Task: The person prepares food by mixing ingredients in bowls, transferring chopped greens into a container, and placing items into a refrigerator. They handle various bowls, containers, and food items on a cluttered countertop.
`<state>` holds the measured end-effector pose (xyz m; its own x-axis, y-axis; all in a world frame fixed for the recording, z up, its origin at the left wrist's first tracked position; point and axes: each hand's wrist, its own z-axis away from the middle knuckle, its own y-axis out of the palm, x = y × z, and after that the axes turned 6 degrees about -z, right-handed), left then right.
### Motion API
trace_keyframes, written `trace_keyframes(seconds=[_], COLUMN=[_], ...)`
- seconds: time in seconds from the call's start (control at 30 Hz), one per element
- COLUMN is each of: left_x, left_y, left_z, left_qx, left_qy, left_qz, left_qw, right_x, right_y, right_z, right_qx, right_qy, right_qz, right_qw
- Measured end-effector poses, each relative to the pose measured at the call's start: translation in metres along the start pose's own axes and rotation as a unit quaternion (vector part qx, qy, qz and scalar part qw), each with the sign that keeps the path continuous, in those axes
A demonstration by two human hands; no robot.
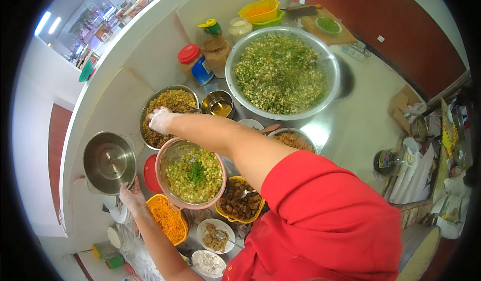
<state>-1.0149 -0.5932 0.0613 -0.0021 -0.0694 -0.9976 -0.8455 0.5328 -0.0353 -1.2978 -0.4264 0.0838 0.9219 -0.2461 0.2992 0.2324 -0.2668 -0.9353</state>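
Observation:
My left hand (132, 198), in a thin clear glove, grips the rim of an empty steel pot (109, 163) with its fingers at the lower right edge. The pot is tilted, its inside showing. My right hand (161, 121), gloved too, is over a steel bowl of yellow-brown chopped filling (176, 99), its fingers apart near the bowl's left side; whether it touches the food I cannot tell. Just below, a pink-rimmed bowl (222, 183) holds chopped filling with green herbs on top. A small steel pot (217, 104) with yellow liquid stands right of the steel bowl.
A large steel basin (332, 89) of green chopped filling stands beyond my right arm. Nearby are a red-lidded jar (192, 64), a yellow basket (268, 17) and a wooden board (340, 36). Nearer me are baskets of shredded carrot (167, 219) and brown chunks (240, 202), and plates. A wall edges the left.

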Motion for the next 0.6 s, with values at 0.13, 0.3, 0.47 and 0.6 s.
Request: trace_keyframes(seconds=[0.13,0.3,0.47,0.6], left_x=[0.002,-0.015,-0.042,-0.048], left_y=[-0.013,0.002,0.065,0.103], left_z=[0.021,0.058,0.129,0.195], left_qx=[0.042,0.085,0.148,0.226], left_qy=[0.068,-0.014,-0.07,-0.106], left_qz=[-0.082,0.029,0.04,0.045], left_qw=[0.993,0.996,0.986,0.967], right_x=[0.001,0.007,0.025,0.037], right_y=[-0.022,-0.046,-0.098,-0.124], right_z=[0.021,0.087,0.207,0.301], right_qx=[-0.129,-0.171,-0.121,-0.051], right_qy=[0.07,-0.05,0.063,0.144], right_qz=[-0.155,-0.248,-0.418,-0.509], right_qw=[0.977,0.952,0.898,0.847])
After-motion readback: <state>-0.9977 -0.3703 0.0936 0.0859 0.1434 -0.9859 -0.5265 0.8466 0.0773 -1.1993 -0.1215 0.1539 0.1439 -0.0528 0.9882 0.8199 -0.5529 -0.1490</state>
